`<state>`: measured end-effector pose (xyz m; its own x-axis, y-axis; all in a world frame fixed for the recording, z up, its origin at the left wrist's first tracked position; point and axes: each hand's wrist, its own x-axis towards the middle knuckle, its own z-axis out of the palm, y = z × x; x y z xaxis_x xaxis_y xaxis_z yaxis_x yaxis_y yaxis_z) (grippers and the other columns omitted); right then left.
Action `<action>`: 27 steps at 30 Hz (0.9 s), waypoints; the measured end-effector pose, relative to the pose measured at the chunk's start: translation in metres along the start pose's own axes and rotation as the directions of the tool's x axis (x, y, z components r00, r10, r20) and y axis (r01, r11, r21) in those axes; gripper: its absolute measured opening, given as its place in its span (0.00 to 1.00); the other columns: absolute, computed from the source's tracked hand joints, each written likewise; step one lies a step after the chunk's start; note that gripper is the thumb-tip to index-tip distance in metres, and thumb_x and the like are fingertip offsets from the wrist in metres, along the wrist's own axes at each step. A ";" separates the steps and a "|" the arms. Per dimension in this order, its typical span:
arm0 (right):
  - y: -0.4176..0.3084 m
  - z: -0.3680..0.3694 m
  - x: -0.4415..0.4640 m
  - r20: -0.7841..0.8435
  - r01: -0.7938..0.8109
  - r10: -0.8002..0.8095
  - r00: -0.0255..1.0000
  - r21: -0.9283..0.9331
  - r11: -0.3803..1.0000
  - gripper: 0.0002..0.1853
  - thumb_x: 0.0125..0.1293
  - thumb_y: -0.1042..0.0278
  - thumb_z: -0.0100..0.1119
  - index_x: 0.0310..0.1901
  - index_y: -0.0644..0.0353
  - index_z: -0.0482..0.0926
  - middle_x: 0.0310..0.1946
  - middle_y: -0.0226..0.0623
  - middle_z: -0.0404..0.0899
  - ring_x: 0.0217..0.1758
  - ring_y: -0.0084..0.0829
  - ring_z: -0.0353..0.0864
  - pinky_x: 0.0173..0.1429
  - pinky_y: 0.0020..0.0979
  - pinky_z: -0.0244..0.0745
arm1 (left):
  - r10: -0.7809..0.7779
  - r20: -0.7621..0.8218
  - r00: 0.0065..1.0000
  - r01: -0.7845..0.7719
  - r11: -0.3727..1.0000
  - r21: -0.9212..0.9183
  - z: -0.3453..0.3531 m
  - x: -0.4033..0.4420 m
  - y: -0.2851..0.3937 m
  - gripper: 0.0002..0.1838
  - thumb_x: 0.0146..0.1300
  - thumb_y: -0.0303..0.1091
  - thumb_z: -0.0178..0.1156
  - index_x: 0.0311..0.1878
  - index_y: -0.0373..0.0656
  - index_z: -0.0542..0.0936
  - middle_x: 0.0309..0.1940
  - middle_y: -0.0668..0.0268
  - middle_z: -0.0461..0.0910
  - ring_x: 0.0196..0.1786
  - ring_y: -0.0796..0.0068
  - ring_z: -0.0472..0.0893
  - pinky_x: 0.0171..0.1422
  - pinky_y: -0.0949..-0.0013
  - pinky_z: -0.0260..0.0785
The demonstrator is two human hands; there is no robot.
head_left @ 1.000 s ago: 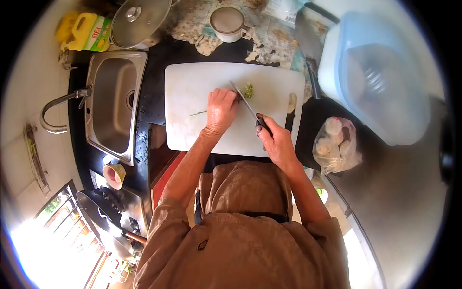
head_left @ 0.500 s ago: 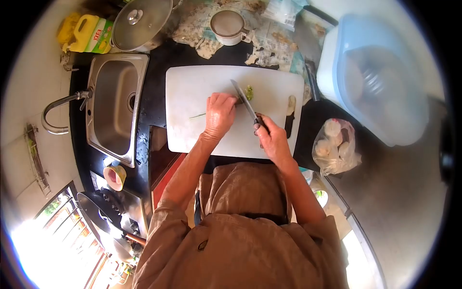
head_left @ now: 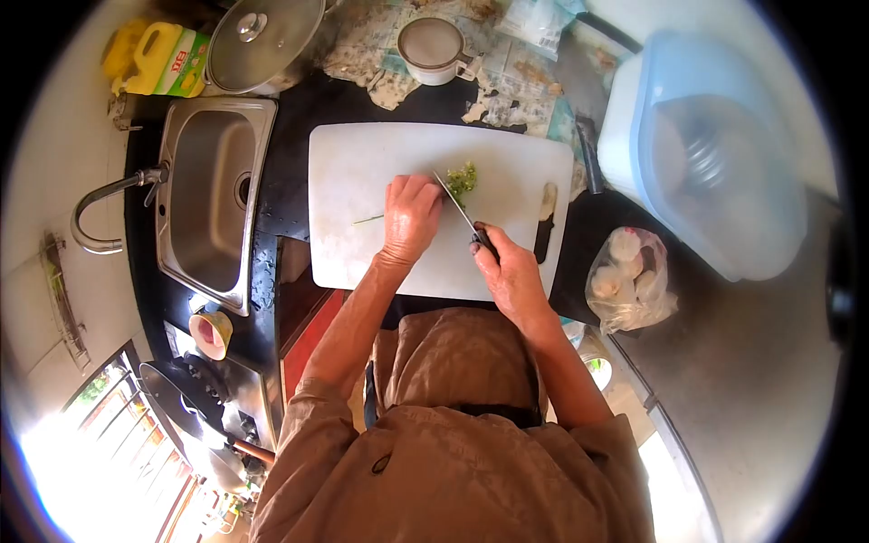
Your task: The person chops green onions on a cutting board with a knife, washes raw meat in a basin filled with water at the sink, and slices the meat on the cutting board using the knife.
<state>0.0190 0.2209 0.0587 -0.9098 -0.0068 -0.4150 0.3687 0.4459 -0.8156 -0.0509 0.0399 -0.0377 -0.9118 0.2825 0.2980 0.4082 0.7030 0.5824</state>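
On the white cutting board (head_left: 348, 172), my left hand (head_left: 410, 217) is closed with curled fingers over a scallion. Only its thin green stalk (head_left: 367, 219) pokes out on the left; the rest is hidden beneath the hand. My right hand (head_left: 512, 273) grips the black handle of a kitchen knife (head_left: 454, 199). The blade slants up and left, its edge close beside the left fingertips. A small pile of chopped green scallion (head_left: 463, 179) lies just right of the blade.
A steel sink (head_left: 206, 199) is at left, a lidded pot (head_left: 262, 45) and oil jug (head_left: 167, 59) behind it. A lidded cup (head_left: 432, 50) stands beyond the board. At right are a cleaver (head_left: 588, 149), a blue plastic tub (head_left: 625, 118) and a bag of white round items (head_left: 629, 281).
The pile of chopped scallion has grown and spread. The knife has come closer to my left fingers and its blade looks thinner from above. My left hand has barely moved.
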 end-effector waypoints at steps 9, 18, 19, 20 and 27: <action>0.010 -0.009 -0.005 0.101 -0.213 0.191 0.976 0.295 0.931 0.19 0.73 0.62 0.60 0.60 0.63 0.78 0.28 0.45 0.79 0.28 0.35 0.78 0.38 0.35 0.75 | 0.065 -0.019 0.998 -0.065 0.998 -0.003 -0.003 -0.002 -0.003 0.13 0.50 0.22 0.66 0.39 0.46 0.81 0.41 0.67 0.79 0.49 0.58 0.76 0.53 0.56 0.68; -0.004 0.002 -0.008 -0.001 0.023 -0.023 1.000 0.003 1.000 0.17 0.73 0.62 0.60 0.57 0.62 0.78 0.36 0.54 0.82 0.37 0.55 0.81 0.43 0.41 0.77 | 0.004 0.019 1.000 -0.004 1.000 -0.010 -0.006 -0.007 -0.003 0.11 0.50 0.23 0.66 0.37 0.46 0.79 0.41 0.67 0.79 0.48 0.57 0.75 0.52 0.55 0.67; -0.003 0.005 -0.005 0.002 0.032 -0.032 0.999 -0.002 0.999 0.17 0.73 0.62 0.60 0.57 0.62 0.78 0.36 0.54 0.82 0.37 0.55 0.81 0.43 0.41 0.77 | 0.005 0.020 1.000 -0.005 1.000 0.005 -0.005 -0.004 -0.004 0.11 0.50 0.23 0.66 0.36 0.46 0.79 0.41 0.67 0.79 0.48 0.58 0.75 0.52 0.56 0.67; 0.001 0.010 -0.002 -0.020 0.049 -0.049 0.999 -0.014 0.999 0.17 0.73 0.62 0.59 0.58 0.62 0.78 0.34 0.51 0.82 0.33 0.50 0.82 0.41 0.39 0.77 | 0.006 0.009 1.000 -0.006 1.000 0.009 -0.005 0.000 -0.006 0.11 0.50 0.23 0.66 0.36 0.46 0.79 0.41 0.67 0.79 0.48 0.58 0.75 0.52 0.56 0.67; 0.015 0.001 -0.001 0.071 -0.165 0.149 0.986 0.384 0.908 0.19 0.74 0.64 0.58 0.61 0.64 0.77 0.26 0.32 0.77 0.21 0.19 0.71 0.27 0.27 0.70 | 0.029 0.009 1.000 -0.028 0.998 -0.057 -0.009 -0.006 -0.003 0.14 0.46 0.19 0.66 0.39 0.43 0.81 0.41 0.62 0.80 0.48 0.52 0.76 0.55 0.54 0.71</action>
<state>0.0257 0.2270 0.0467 -0.8287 -0.0039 -0.5596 0.5584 0.0620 -0.8273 -0.0466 0.0300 -0.0347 -0.9001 0.3085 0.3077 0.4356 0.6567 0.6156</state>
